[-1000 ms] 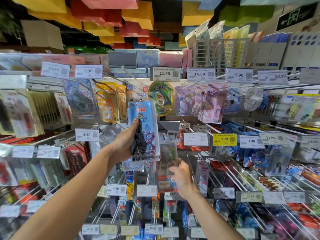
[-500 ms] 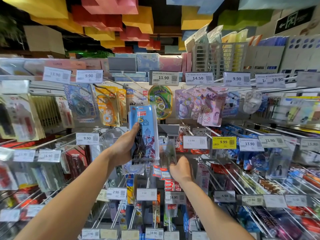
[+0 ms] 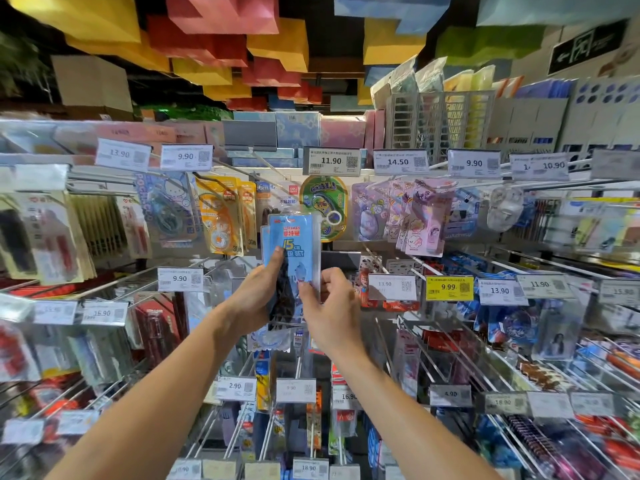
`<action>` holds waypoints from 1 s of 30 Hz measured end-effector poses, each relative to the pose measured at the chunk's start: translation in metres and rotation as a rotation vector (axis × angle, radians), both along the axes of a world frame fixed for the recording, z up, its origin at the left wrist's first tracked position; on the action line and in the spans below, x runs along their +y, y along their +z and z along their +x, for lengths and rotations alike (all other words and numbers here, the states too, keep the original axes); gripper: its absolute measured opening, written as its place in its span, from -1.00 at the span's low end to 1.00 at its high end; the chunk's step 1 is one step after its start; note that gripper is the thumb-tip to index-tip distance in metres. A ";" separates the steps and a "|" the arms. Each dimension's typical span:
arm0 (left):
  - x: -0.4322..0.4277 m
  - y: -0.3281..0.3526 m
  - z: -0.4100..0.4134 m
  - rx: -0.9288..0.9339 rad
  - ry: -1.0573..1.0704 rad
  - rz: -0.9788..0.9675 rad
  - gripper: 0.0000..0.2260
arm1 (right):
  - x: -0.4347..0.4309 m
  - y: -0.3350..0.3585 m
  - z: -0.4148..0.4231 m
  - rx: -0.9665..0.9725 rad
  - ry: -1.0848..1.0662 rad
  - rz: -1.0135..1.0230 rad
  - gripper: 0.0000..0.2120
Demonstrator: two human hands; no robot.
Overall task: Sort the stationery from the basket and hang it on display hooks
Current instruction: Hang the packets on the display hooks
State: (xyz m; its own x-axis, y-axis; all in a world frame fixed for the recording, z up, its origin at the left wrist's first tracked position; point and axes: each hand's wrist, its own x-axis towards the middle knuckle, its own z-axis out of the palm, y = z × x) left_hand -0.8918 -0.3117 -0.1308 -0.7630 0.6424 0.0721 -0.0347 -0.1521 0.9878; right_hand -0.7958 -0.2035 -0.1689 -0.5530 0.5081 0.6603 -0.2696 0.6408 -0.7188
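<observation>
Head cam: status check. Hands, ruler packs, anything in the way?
Left hand grips blue ruler set packs; right hand pinches the front pack's right edge. Packs raised, none visibly hooked. Green GOAL pack hangs right behind them.

Display hooks (image 3: 437, 355) crowd — middle gap, seemingly.

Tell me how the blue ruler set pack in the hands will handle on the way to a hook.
The blue ruler set pack stands straight above the grip, so it is likely stiff. Probably light: the left hand holds it upright with thumb and fingers. Its glossy plastic sleeve may be slippery; the right hand pinches its edge.
</observation>
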 end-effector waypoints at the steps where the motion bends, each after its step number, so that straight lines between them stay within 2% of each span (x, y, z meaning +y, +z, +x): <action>1: 0.000 0.000 -0.001 -0.015 0.000 0.007 -0.38 | 0.001 0.001 0.000 -0.021 -0.003 -0.030 -0.79; 5: -0.003 0.000 -0.004 -0.046 -0.019 -0.012 -0.31 | 0.016 0.002 0.006 0.016 0.150 -0.355 -0.74; 8: -0.001 0.000 -0.004 -0.087 -0.003 0.003 -0.34 | 0.031 -0.016 0.025 -0.037 0.299 -0.486 -0.91; 10: 0.000 0.003 -0.004 -0.103 0.029 -0.003 -0.38 | 0.039 -0.037 0.039 -0.109 0.356 -0.551 -0.87; 13: 0.000 0.004 -0.005 -0.107 0.055 0.001 -0.40 | 0.056 -0.080 0.049 -0.293 0.281 -0.492 -0.80; 16: 0.001 0.002 -0.004 -0.107 0.045 0.007 -0.42 | 0.070 -0.110 0.049 -0.367 0.181 -0.516 -0.74; 18: 0.002 0.001 -0.006 -0.110 0.034 0.013 -0.42 | 0.076 -0.119 0.044 -0.372 0.177 -0.535 -0.71; 20: 0.001 0.001 -0.007 -0.115 0.022 0.020 -0.41 | 0.073 -0.113 0.043 -0.369 0.193 -0.507 -0.88; 21: 0.001 0.001 -0.007 -0.117 0.016 0.020 -0.41 | 0.072 -0.110 0.041 -0.363 0.191 -0.484 -0.90; 24: 0.001 0.000 -0.005 -0.116 0.007 0.023 -0.41 | 0.064 -0.103 0.033 -0.370 0.221 -0.426 -0.84; 30: 0.000 0.000 -0.005 -0.112 0.012 0.017 -0.41 | 0.055 -0.103 0.026 -0.343 0.306 -0.537 -0.68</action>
State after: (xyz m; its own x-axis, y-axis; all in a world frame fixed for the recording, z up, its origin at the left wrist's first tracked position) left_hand -0.8972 -0.3119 -0.1306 -0.7745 0.6325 -0.0034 -0.1430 -0.1699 0.9750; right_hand -0.7702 -0.1485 -0.2716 -0.8552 0.5032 0.1243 -0.0822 0.1050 -0.9911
